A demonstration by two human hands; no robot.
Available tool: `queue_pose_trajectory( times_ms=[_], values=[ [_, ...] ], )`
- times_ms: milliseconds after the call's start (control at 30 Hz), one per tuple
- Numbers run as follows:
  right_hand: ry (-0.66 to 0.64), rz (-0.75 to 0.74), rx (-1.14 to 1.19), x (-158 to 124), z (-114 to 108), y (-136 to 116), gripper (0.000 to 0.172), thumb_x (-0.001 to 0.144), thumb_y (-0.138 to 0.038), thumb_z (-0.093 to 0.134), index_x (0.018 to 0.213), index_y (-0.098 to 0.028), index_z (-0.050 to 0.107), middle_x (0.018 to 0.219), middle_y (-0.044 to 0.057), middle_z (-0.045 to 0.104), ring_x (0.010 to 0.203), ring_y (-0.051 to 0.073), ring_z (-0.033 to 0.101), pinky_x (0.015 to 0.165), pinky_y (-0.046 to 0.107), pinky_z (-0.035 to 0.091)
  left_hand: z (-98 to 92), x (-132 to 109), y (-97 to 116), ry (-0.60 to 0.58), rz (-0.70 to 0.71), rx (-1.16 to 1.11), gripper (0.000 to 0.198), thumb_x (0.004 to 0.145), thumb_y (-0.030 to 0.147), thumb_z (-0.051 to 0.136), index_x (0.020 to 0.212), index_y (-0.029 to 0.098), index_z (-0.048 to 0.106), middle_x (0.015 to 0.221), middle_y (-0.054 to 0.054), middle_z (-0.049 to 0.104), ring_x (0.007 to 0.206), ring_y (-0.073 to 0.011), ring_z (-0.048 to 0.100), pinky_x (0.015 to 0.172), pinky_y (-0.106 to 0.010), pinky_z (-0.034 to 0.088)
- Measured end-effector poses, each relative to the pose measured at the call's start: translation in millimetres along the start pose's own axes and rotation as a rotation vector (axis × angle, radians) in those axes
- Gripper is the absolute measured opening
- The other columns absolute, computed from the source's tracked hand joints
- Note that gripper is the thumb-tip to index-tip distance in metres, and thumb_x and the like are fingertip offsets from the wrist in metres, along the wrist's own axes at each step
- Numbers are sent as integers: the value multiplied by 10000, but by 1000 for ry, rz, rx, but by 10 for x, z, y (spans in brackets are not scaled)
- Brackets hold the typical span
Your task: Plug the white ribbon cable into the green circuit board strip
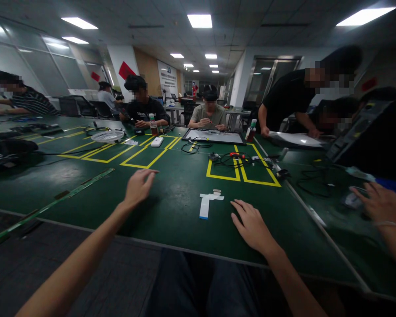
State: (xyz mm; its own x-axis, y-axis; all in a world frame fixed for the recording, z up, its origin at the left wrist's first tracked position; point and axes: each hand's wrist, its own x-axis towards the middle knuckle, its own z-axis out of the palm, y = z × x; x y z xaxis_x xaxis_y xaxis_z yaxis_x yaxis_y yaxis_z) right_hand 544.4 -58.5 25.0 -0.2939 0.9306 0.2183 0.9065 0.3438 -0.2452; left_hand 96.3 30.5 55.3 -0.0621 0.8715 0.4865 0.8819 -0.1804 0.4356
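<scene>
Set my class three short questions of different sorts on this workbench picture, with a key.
1. True or false: the right hand grips the white flat cable.
2. What colour is the tape marking boxes on the green table? A red, B yellow, C blue.
3. Fill in: the white flat cable lies between the left hand and the ____ hand.
Key: 1 false; 2 B; 3 right.

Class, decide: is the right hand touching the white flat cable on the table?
Apart. The head view shows bare green table between the right hand and the white flat cable.
</scene>
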Motion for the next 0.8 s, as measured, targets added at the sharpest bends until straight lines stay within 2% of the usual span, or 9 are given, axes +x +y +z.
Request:
queue_pose_trajectory(
  times_ms=[67,167,233,300,400,500,667,800],
  values=[
    [10,-2,1,2,4,-4,524,1090,-418,381,1533,-196,550,1587,131,546,1482,285,472,1211,499,393,-321,60,-566,-56,-242,310,532,1040,497,336,1195,181,735,1192,-133,762,1197,-304,672,1079,-462,518],
    [21,-1,4,3,10,-12,524,1087,-411,385,1530,-187,555,1582,138,550,1476,292,479,1210,507,396,-729,-42,-1233,-118,-432,475,555,982,511,403,1251,111,679,1305,-212,712,1265,-405,639,1024,-559,528],
    [20,1,6,2,10,-18,528,1089,-409,379,1532,-181,553,1579,139,553,1474,294,483,1208,508,400,-889,-205,-1524,-148,-552,570,617,972,533,366,1274,77,650,1390,-263,659,1300,-467,613,975,-603,534],
    [27,-4,6,0,10,-22,523,1088,-406,378,1529,-189,558,1572,140,559,1470,298,487,1201,514,406,-952,-380,-1716,-176,-625,633,642,977,541,311,1270,75,640,1414,-264,649,1333,-479,596,973,-614,529],
    [45,-17,8,-3,11,-22,509,1084,-402,384,1521,-215,566,1563,136,568,1465,301,494,1197,527,407,-935,-552,-1876,-214,-624,669,597,982,543,287,1245,136,636,1386,-174,696,1387,-420,573,1032,-589,511],
    [41,-17,10,-5,10,-21,510,1087,-402,375,1526,-220,560,1566,133,566,1468,298,492,1199,525,405,-898,-588,-1941,-244,-587,735,570,992,547,270,1229,171,628,1326,-120,732,1378,-392,582,1040,-563,510],
    [29,-8,7,0,3,-31,514,1083,-400,389,1525,-203,563,1568,141,562,1475,297,484,1208,513,400,-834,-526,-1892,-283,-513,744,583,988,541,275,1248,158,630,1310,-123,737,1327,-376,615,1022,-509,523],
    [30,-10,9,1,1,-34,520,1084,-401,390,1526,-184,559,1569,146,561,1471,298,487,1209,518,399,-631,-413,-1697,-334,-384,648,694,988,531,266,1382,66,598,1492,-212,620,1410,-395,550,1105,-515,471]
  ],
)
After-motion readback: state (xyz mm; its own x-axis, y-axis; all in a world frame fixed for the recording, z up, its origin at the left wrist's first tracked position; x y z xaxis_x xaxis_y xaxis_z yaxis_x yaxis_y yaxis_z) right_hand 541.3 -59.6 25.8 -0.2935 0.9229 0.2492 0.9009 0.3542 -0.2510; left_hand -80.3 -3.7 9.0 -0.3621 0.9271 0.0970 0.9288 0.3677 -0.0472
